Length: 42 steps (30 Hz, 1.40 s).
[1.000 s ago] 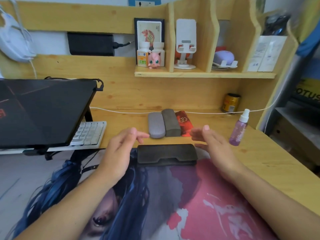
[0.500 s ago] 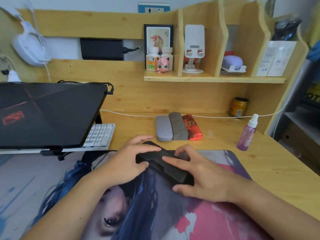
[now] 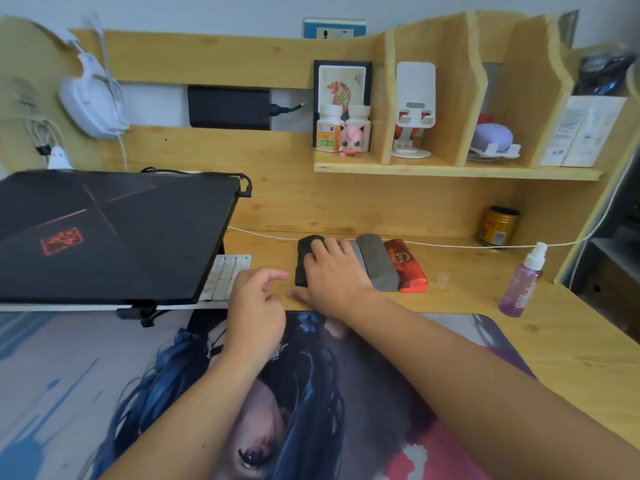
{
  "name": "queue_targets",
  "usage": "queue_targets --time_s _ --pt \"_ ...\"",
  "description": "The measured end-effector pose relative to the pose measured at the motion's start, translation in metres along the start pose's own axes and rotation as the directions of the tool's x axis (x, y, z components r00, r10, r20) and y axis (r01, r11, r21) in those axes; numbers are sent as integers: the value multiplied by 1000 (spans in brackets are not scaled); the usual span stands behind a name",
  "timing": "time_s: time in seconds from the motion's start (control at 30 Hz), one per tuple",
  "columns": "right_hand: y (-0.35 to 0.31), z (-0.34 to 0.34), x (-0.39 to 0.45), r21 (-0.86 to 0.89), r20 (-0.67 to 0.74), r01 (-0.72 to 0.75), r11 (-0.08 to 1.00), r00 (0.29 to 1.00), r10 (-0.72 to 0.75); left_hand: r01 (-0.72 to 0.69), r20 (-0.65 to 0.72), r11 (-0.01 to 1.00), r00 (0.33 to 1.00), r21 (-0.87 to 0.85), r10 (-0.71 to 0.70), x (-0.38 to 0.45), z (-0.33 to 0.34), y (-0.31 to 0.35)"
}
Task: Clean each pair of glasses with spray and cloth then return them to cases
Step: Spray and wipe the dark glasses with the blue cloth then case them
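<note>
Black case (image 3: 304, 258) under my right hand (image 3: 330, 271) joins three shut cases; left hand (image 3: 258, 299) loosely curled, empty; cleaning looks nearly finished.

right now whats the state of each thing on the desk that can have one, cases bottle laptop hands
black case: closed, under the right hand, beside the grey cases
light grey case: mostly hidden, cannot tell
dark grey case: closed
red case: closed
spray bottle: upright, untouched
laptop: lid shut
right hand: flat on the black case
left hand: loosely curled, holding nothing
</note>
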State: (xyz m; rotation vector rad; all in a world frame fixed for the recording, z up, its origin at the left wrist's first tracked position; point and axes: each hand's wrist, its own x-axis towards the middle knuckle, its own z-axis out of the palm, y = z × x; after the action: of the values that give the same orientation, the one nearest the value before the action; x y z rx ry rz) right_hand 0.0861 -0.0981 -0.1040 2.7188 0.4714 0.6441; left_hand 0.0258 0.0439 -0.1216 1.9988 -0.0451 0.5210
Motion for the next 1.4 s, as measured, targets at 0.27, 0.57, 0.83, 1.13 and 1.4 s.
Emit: queue_targets --time_s 0.27,0.57,0.83,1.13,1.4 --pt "31 -20 -55 407 -260 -39 913 953 157 -68 119 996 991 61 60 -5 1 3" --pt "173 -9 -167 749 24 -616 245 394 919 -427 300 897 876 116 378 -53 56 46" --pt "147 -32 -160 921 230 -387 49 640 733 -448 396 891 834 78 384 -66 56 49" --pt "105 -15 -132 717 -27 -261 646 916 400 -129 303 991 946 22 117 -58 45 54" --pt "173 50 -106 449 209 -614 649 779 591 -213 345 957 929 199 136 -53 36 48"
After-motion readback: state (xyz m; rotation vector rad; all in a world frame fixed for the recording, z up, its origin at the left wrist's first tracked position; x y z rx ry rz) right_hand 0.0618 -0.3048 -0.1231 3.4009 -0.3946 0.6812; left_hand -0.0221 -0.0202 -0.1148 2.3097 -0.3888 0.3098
